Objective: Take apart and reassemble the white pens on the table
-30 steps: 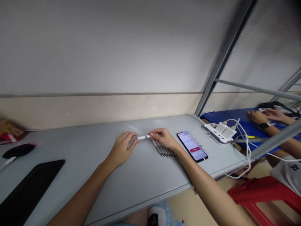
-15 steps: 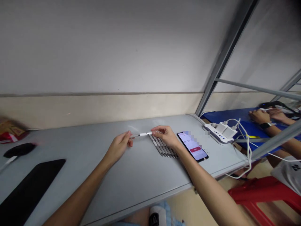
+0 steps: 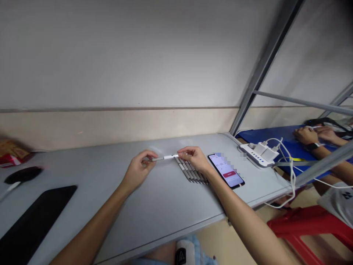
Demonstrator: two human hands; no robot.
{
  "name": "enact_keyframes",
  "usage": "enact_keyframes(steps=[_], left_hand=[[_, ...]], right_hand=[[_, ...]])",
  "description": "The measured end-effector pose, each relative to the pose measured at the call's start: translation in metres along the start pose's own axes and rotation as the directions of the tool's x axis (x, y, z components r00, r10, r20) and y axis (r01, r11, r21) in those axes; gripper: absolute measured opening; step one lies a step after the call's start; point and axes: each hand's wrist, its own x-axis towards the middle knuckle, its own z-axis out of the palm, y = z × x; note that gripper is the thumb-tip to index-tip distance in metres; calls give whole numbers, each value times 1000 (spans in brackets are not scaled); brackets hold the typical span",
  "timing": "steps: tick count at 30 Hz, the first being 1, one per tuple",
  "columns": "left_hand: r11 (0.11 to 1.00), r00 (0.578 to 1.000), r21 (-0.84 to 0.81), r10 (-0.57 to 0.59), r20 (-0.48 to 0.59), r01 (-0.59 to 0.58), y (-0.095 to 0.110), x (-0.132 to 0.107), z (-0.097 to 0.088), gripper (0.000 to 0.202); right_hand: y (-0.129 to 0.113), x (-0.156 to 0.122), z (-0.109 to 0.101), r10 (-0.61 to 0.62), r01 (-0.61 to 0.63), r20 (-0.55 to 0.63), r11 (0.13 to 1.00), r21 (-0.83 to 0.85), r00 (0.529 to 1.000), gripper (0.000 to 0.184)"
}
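A white and grey pen is held roughly level above the grey desk. My left hand pinches its grey end between thumb and fingers. At the other end, my right hand grips the white part, its fingertips covering that tip. Several similar pens lie side by side in a slanted row on the desk, just below my right hand and partly hidden by it and the forearm.
Right of the pens lies a phone with its screen lit. Beyond it sits a white power strip with plugs and cables. A black flat object lies at left. Another person's hands are over a blue table past the metal frame.
The fingers of my left hand have shifted their hold on the pen's end, now arched with the index finger raised. My right hand and the pen stay nearly in place.
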Motion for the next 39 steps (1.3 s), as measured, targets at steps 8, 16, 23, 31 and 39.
enact_keyframes(steps=[8, 16, 23, 31, 39], left_hand=[[987, 976, 137, -106, 192, 81, 6, -2, 1, 38], [908, 991, 397, 120, 59, -134, 5, -3, -1, 23], [917, 952, 365, 49, 301, -162, 6, -8, 1, 28], [814, 943, 510, 132, 307, -280, -12, -6, 1, 22], [777, 944, 540, 224, 243, -323, -2, -9, 6, 23]], right_hand=[[-3, -1, 2, -113, 112, -13, 991, -68, 994, 20], [0, -3, 2, 152, -177, 236, 980, 91, 960, 25], [-1, -3, 3, -9, 17, 166, 999, -49, 986, 25], [-13, -12, 9, -58, 154, 220, 881, -447, 974, 28], [-8, -7, 11, 132, -166, 227, 976, 138, 965, 28]])
